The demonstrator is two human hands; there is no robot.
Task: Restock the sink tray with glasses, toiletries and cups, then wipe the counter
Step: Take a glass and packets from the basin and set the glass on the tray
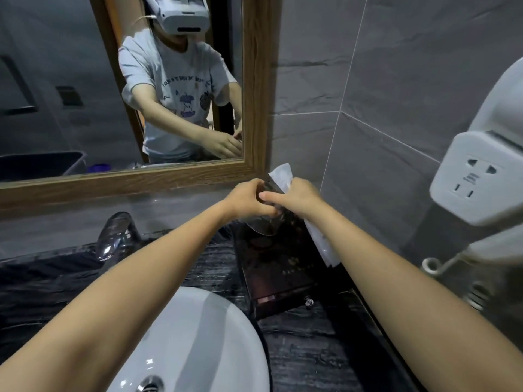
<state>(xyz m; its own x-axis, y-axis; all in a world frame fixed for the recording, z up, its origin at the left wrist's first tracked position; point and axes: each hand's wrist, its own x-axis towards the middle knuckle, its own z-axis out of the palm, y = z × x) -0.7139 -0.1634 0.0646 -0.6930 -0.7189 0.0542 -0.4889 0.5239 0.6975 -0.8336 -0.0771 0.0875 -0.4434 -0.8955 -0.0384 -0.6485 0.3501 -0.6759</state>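
Both hands meet above the dark tray (283, 281), which stands on the black counter right of the sink. My left hand (246, 198) grips a clear drinking glass (261, 226); the glass is tilted, with its lower end showing just under my fingers. My right hand (300, 198) is closed on a white plastic wrapper (319, 241). The wrapper sticks up behind my fingers and hangs down past my wrist over the tray's right side. The middle of the glass is hidden by my hands.
A white basin (203, 343) sits at the front with a chrome tap (116, 236) behind it. The wood-framed mirror (256, 89) hangs on the back wall. A wall-mounted hair dryer unit with a socket (469, 179) juts out at the right.
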